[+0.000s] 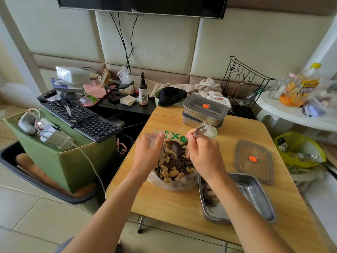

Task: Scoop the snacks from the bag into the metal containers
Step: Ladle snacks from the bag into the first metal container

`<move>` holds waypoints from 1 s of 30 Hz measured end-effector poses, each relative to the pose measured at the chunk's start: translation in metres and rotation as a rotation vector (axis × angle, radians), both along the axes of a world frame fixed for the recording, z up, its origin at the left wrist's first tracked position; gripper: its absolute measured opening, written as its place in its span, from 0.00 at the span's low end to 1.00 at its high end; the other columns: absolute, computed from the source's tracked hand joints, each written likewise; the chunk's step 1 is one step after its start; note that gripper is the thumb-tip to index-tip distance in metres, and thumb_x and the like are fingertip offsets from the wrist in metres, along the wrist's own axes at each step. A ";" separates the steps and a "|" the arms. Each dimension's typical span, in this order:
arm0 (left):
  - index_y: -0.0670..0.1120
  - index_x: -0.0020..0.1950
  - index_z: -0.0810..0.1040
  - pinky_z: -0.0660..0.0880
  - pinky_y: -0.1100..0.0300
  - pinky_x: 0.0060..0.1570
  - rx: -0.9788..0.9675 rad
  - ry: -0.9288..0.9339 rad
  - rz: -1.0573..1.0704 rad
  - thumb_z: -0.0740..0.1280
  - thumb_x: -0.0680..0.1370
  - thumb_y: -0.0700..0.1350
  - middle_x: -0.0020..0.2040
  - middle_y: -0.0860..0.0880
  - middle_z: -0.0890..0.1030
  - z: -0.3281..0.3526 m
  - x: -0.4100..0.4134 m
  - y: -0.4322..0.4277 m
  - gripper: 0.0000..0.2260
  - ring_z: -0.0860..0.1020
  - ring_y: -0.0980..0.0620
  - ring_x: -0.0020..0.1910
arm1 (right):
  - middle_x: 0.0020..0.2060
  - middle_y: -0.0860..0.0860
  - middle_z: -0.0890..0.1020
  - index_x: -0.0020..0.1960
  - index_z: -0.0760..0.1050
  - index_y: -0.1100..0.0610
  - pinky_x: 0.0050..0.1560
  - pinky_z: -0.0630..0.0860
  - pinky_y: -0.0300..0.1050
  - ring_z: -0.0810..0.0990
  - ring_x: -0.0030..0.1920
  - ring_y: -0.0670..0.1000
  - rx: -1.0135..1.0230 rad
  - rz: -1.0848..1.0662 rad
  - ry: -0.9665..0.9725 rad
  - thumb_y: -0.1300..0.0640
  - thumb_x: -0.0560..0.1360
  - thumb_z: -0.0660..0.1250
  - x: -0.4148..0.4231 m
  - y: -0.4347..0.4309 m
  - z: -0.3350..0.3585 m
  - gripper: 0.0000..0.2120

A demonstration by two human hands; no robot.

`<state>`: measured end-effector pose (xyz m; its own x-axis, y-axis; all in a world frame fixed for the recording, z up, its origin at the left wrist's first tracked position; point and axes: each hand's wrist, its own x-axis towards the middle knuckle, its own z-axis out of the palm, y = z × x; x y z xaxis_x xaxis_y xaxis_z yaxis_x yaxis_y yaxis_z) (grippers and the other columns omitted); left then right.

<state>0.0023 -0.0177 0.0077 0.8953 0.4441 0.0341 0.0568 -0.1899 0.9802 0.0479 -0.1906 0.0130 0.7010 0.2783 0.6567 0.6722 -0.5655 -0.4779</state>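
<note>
The right hand (pixel 204 156) is curling its fingers round the handle of a spoon (pixel 175 148), gripping it firmly; the spoon's bowl is dipping into the open bag (pixel 173 184), just above the snacks (pixel 170 168), a mix of peanuts in the shell and striped seeds; the left hand (pixel 148 154) is pinching the bag's near-left rim between bent fingers and thumb, holding the mouth open; green marks are showing on the bag's far side between the two hands, an "X" among them, the rest not legible; an open container (pixel 255 194) is sitting just right of the bag, under the right wrist, with a few peanuts and seeds lying in its left end; its lid (pixel 253 161), bearing an orange spot, is lying beyond it on the table (pixel 173 209); two closed containers (pixel 204 112) are standing stacked at the far edge; on the wall a screen (pixel 142 4) is showing "TCL".
</note>
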 end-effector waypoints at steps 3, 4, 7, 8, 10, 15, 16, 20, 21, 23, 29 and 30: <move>0.53 0.61 0.73 0.75 0.60 0.50 0.001 -0.001 -0.012 0.64 0.83 0.58 0.54 0.59 0.76 -0.001 0.001 0.001 0.12 0.77 0.61 0.53 | 0.28 0.48 0.80 0.45 0.80 0.60 0.32 0.79 0.43 0.82 0.29 0.44 0.061 -0.033 0.082 0.53 0.87 0.57 -0.002 -0.002 0.002 0.18; 0.52 0.61 0.73 0.75 0.60 0.50 0.003 0.001 -0.013 0.64 0.83 0.58 0.54 0.59 0.76 0.000 0.001 0.001 0.13 0.76 0.61 0.54 | 0.28 0.47 0.81 0.46 0.79 0.59 0.32 0.80 0.39 0.82 0.29 0.42 0.092 -0.053 0.137 0.55 0.87 0.58 -0.002 -0.002 0.002 0.16; 0.52 0.61 0.73 0.75 0.60 0.51 0.009 0.000 -0.017 0.65 0.83 0.58 0.53 0.60 0.75 -0.001 0.000 0.002 0.12 0.76 0.61 0.55 | 0.31 0.51 0.84 0.50 0.79 0.59 0.33 0.81 0.38 0.84 0.30 0.44 0.233 -0.136 0.373 0.57 0.87 0.58 -0.001 -0.002 0.005 0.14; 0.52 0.61 0.73 0.74 0.61 0.48 0.011 -0.002 -0.019 0.64 0.83 0.58 0.53 0.60 0.74 -0.001 0.000 0.002 0.12 0.76 0.61 0.54 | 0.32 0.52 0.85 0.51 0.79 0.59 0.34 0.82 0.40 0.85 0.31 0.46 0.303 -0.166 0.473 0.57 0.87 0.57 0.000 -0.004 0.006 0.13; 0.51 0.62 0.73 0.73 0.63 0.45 0.023 -0.001 -0.024 0.64 0.83 0.58 0.53 0.60 0.74 -0.001 0.000 0.001 0.13 0.76 0.61 0.53 | 0.33 0.53 0.86 0.52 0.79 0.60 0.39 0.84 0.45 0.86 0.33 0.50 0.454 -0.233 0.681 0.57 0.86 0.56 0.003 -0.008 0.005 0.13; 0.49 0.64 0.74 0.70 0.64 0.49 0.091 0.032 -0.021 0.64 0.83 0.58 0.55 0.59 0.70 -0.004 0.001 0.002 0.16 0.73 0.60 0.57 | 0.33 0.54 0.87 0.52 0.79 0.60 0.40 0.82 0.44 0.86 0.34 0.51 0.592 -0.306 0.834 0.56 0.86 0.56 0.004 -0.017 0.005 0.14; 0.50 0.64 0.74 0.70 0.60 0.56 0.155 0.044 -0.014 0.65 0.82 0.59 0.59 0.57 0.68 -0.006 0.001 0.003 0.17 0.71 0.56 0.62 | 0.32 0.53 0.86 0.51 0.79 0.59 0.38 0.81 0.42 0.86 0.33 0.50 0.543 -0.304 0.773 0.56 0.86 0.57 0.003 -0.018 0.008 0.14; 0.51 0.60 0.74 0.63 0.46 0.69 0.552 0.010 0.027 0.66 0.80 0.61 0.63 0.53 0.63 -0.015 0.004 -0.001 0.16 0.62 0.49 0.67 | 0.31 0.53 0.85 0.49 0.79 0.57 0.31 0.77 0.36 0.85 0.30 0.48 0.368 -0.263 0.510 0.55 0.86 0.58 0.000 -0.027 0.026 0.13; 0.51 0.60 0.74 0.61 0.48 0.68 0.633 -0.022 0.014 0.66 0.80 0.61 0.63 0.52 0.64 -0.017 0.005 -0.004 0.17 0.62 0.50 0.65 | 0.31 0.52 0.84 0.49 0.79 0.56 0.31 0.77 0.37 0.85 0.30 0.48 0.356 -0.264 0.479 0.55 0.86 0.58 0.000 -0.029 0.029 0.13; 0.51 0.63 0.73 0.59 0.52 0.64 0.766 -0.040 -0.041 0.65 0.80 0.62 0.64 0.52 0.68 -0.021 0.008 -0.010 0.19 0.64 0.50 0.64 | 0.30 0.51 0.84 0.48 0.79 0.56 0.33 0.78 0.41 0.85 0.29 0.49 0.366 -0.280 0.443 0.54 0.86 0.58 0.001 -0.036 0.035 0.14; 0.50 0.64 0.71 0.55 0.52 0.61 0.943 0.063 -0.109 0.64 0.79 0.66 0.60 0.53 0.78 -0.024 0.017 -0.017 0.23 0.72 0.49 0.63 | 0.29 0.52 0.84 0.47 0.80 0.57 0.30 0.79 0.40 0.84 0.27 0.50 0.430 -0.345 0.399 0.56 0.85 0.59 0.005 -0.057 0.049 0.14; 0.50 0.63 0.71 0.55 0.52 0.60 0.978 0.076 -0.105 0.63 0.79 0.67 0.59 0.53 0.78 -0.024 0.019 -0.018 0.24 0.73 0.49 0.62 | 0.29 0.52 0.84 0.47 0.80 0.57 0.30 0.78 0.40 0.84 0.27 0.51 0.438 -0.349 0.398 0.57 0.85 0.59 0.006 -0.059 0.050 0.14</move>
<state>0.0208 -0.0355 -0.0159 0.9435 0.1693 0.2849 0.0498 -0.9223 0.3833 0.0539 -0.2492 0.0635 0.9124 -0.2399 0.3315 0.2121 -0.4156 -0.8845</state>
